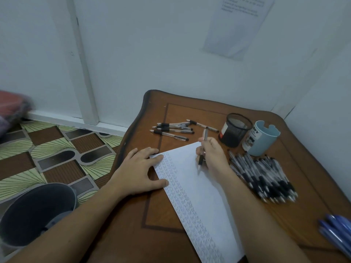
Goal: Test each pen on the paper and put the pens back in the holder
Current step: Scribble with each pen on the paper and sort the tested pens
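Pen [201, 155] in right hand's [212, 155] grip, tip on paper [197, 186]; left hand [139, 172] flat, steadying sheet. Holders [236, 130] look empty (interiors partly hidden); large pile [263, 177] apparently untested, few [173, 129] set aside.

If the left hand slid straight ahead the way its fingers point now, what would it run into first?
The left hand lies flat with its fingers pointing right, tips already on the edge of the paper. Going on, it would slide across the sheet and probably meet the right hand holding the pen; depth is uncertain.
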